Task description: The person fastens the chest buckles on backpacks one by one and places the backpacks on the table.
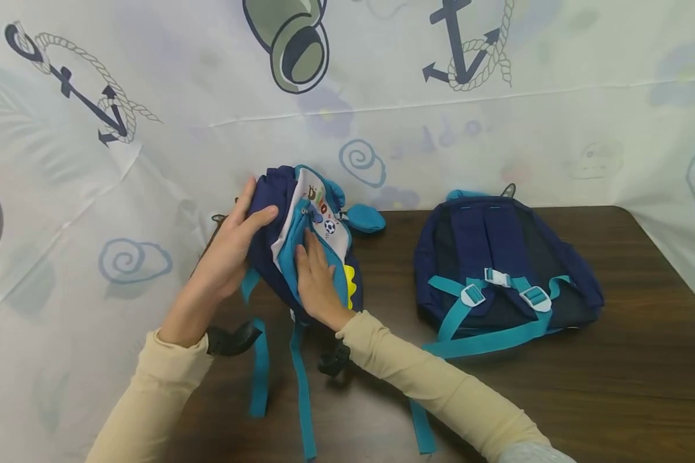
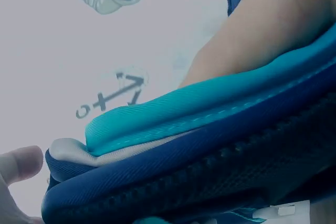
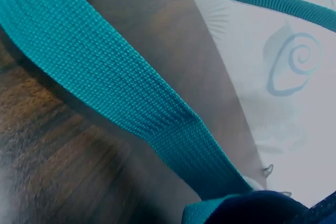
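Note:
A small navy and teal backpack (image 1: 269, 267) stands tilted at the table's left part, its printed front panel (image 1: 331, 222) facing up and right. My left hand (image 1: 226, 247) holds its left side, the thumb over the front edge and the fingers along the side. My right hand (image 1: 318, 280) lies on the teal front pocket (image 1: 289, 257) with its fingers extended, close below the zipper pull. In the left wrist view the bag's piped edge (image 2: 157, 156) runs across. A teal strap (image 3: 115, 66) fills much of the right wrist view.
A second navy backpack (image 1: 509, 257) lies on the right of the brown table (image 1: 643, 373), its shoulder straps and white buckles up. Loose teal straps (image 1: 304, 392) hang toward the front. A round teal pouch (image 1: 366, 218) dangles beside the first bag. A printed cloth (image 1: 208, 148) covers the background.

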### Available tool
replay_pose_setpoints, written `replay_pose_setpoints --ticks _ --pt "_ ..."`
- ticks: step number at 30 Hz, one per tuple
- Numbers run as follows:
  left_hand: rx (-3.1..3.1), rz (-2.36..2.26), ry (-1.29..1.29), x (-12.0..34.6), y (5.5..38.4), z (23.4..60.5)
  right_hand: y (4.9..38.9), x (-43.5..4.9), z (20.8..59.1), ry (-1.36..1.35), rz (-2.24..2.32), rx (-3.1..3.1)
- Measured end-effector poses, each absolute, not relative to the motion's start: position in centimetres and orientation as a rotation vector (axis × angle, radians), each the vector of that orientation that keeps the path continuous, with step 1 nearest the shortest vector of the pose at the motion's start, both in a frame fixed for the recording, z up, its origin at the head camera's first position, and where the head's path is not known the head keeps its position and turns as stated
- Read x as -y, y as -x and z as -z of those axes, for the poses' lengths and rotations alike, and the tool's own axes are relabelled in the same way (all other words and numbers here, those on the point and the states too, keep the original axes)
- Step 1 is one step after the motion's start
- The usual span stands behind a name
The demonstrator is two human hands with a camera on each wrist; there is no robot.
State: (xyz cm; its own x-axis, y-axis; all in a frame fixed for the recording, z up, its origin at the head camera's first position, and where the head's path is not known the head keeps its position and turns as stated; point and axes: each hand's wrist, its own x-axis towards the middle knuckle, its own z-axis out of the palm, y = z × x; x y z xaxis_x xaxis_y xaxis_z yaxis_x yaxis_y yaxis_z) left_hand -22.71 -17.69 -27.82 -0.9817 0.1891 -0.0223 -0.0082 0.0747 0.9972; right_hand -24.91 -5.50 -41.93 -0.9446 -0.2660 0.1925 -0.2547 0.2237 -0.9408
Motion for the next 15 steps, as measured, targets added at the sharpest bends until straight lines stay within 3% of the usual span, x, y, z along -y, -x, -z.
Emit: replay_pose_setpoints --ticks 15 --pt "-2.038 -2.160 -0.324 15.3 23.2 28.2 25.7 1.1 41.6 0.581 2.006 -2.361"
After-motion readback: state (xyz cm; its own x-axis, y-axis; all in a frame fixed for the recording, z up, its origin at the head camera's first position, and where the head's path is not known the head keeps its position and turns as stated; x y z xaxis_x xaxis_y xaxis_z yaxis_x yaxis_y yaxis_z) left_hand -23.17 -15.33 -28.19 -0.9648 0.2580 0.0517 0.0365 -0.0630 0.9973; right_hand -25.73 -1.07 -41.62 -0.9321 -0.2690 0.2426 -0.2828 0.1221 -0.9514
